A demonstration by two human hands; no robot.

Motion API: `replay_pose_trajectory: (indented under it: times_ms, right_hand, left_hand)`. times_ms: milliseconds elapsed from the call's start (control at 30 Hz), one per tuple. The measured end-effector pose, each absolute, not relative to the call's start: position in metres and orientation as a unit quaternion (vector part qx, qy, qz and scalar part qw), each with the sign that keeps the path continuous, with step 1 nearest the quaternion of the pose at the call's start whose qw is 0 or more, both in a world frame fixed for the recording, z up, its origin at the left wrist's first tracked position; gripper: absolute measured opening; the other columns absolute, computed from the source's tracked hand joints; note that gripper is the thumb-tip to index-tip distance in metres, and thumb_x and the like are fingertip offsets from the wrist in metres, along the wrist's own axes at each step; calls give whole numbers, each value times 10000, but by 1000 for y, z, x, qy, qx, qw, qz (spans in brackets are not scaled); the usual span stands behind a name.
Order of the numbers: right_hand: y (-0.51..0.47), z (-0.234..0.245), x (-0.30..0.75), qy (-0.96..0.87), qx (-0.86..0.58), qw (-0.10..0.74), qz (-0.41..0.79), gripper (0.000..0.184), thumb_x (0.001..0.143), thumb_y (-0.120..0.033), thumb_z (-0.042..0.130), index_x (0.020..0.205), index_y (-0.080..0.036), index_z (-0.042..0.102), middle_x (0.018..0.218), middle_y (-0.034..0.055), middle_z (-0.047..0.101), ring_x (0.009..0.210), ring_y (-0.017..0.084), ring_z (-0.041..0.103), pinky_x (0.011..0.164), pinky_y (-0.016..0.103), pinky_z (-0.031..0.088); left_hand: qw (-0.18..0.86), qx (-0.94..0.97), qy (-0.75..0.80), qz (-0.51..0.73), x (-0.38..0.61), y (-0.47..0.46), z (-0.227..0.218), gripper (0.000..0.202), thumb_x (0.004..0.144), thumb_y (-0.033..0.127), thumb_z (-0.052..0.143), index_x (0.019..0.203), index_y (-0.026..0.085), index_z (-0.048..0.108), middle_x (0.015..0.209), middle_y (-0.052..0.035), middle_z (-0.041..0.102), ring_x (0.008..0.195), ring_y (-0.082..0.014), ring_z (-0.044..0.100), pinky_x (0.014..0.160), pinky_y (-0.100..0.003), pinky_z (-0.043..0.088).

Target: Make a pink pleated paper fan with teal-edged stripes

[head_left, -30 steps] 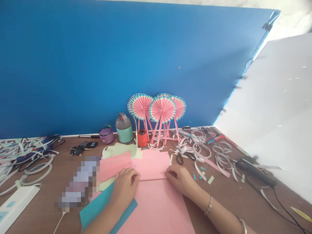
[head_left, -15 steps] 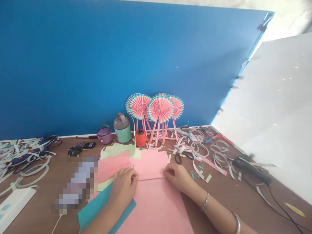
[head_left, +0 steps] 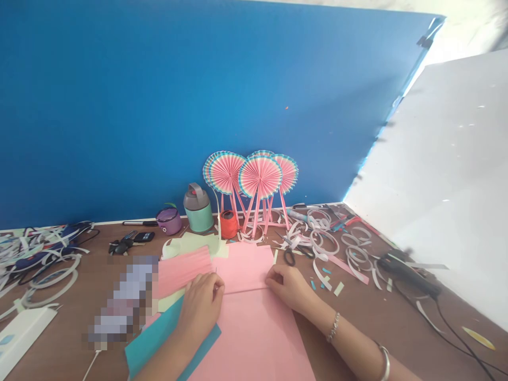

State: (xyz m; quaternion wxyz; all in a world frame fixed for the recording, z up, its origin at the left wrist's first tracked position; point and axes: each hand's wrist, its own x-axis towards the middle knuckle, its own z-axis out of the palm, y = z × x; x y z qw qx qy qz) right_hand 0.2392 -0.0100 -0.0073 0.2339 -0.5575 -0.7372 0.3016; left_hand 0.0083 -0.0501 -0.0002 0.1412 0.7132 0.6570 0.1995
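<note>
A pink paper sheet (head_left: 254,333) lies on the brown table before me, its far end folded over along a crease. My left hand (head_left: 202,304) pinches the left end of that fold, fingers curled. My right hand (head_left: 288,286) pinches the right end of the fold the same way. Under the sheet's left side lies a teal sheet (head_left: 153,341). A pleated pink paper (head_left: 182,267) rests just beyond my left hand.
Several pink paper fans (head_left: 254,180) lean on the blue backboard. Near them stand a green jar (head_left: 197,209), a purple cup (head_left: 169,219) and an orange thread spool (head_left: 228,224). Scissors (head_left: 291,254), curled paper strips (head_left: 333,243) and a glue gun (head_left: 408,272) lie to the right.
The view has shifted slightly left. Both hands stay on the fold in the pink sheet, hardly moved.
</note>
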Motion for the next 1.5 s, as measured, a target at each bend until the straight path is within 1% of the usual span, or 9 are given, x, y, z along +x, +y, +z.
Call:
replay_pose_trajectory:
  times_ms: [367, 500, 633, 733, 833, 933, 1067, 1133, 1500]
  right_hand:
    - [-9, -12, 239, -737, -557, 238, 300, 123, 744, -176, 512, 688, -167, 621, 684, 23, 665, 624, 147, 570, 575, 232, 378]
    - [-9, -12, 241, -735, -557, 238, 304, 138, 771, -196, 510, 729, -169, 638, 711, 24, 670, 631, 149, 565, 584, 240, 382]
    - [-12, -8, 246, -757, -525, 234, 310, 142, 783, -220, 530, 809, -181, 665, 770, 28, 657, 673, 153, 556, 616, 248, 397]
    - [-16, -5, 251, -785, -490, 228, 301, 98, 768, -199, 561, 797, -180, 653, 762, 29, 621, 709, 156, 545, 630, 244, 402]
    - [-19, -3, 253, -810, -472, 228, 264, 107, 767, -135, 537, 817, -182, 619, 766, 25, 599, 727, 154, 535, 642, 244, 397]
    - [-22, -3, 253, -848, -446, 209, 197, 159, 776, -93, 504, 872, -188, 588, 820, 37, 601, 763, 165, 530, 667, 260, 390]
    - [-24, -3, 253, -895, -403, 165, 102, 177, 833, -97, 442, 782, -189, 585, 775, 49, 586, 749, 179, 502, 674, 286, 370]
    - [-25, -3, 253, -900, -397, 162, 75, 178, 837, -101, 444, 775, -189, 586, 780, 54, 582, 752, 183, 490, 673, 293, 363]
    - [-24, -4, 254, -910, -376, 164, 59, 198, 811, -66, 431, 808, -179, 594, 769, 61, 592, 746, 190, 485, 666, 304, 354]
  left_hand:
    - [132, 722, 654, 184, 9, -51, 1, 158, 807, 175, 399, 724, 221, 525, 766, -15, 614, 819, -217, 541, 748, -350, 352]
    - [136, 724, 649, 188, 7, -51, -1, 170, 822, 174, 401, 763, 223, 554, 805, -23, 622, 853, -220, 539, 764, -359, 361]
    - [154, 746, 616, 199, 3, -52, -1, 184, 846, 189, 397, 811, 224, 575, 860, -32, 623, 874, -222, 531, 762, -361, 379]
    - [164, 763, 593, 196, -2, -54, 0, 157, 836, 179, 419, 795, 219, 565, 848, -33, 609, 852, -216, 524, 747, -350, 388]
    - [140, 789, 571, 177, -5, -56, 1, 146, 836, 163, 426, 772, 217, 545, 817, -28, 589, 818, -211, 509, 720, -340, 380]
    - [84, 822, 542, 150, -5, -59, 2, 179, 862, 146, 399, 788, 215, 546, 812, -32, 579, 806, -215, 487, 703, -344, 359]
    - [30, 852, 510, 114, -4, -61, 5, 238, 874, 102, 371, 766, 205, 556, 814, -46, 572, 790, -214, 466, 687, -350, 345]
    - [20, 854, 507, 115, -3, -62, 6, 239, 878, 103, 374, 757, 203, 555, 811, -47, 565, 782, -211, 459, 682, -349, 344]
    - [6, 860, 505, 76, -3, -62, 6, 247, 850, 52, 368, 792, 192, 563, 825, -52, 574, 795, -224, 464, 707, -362, 341]
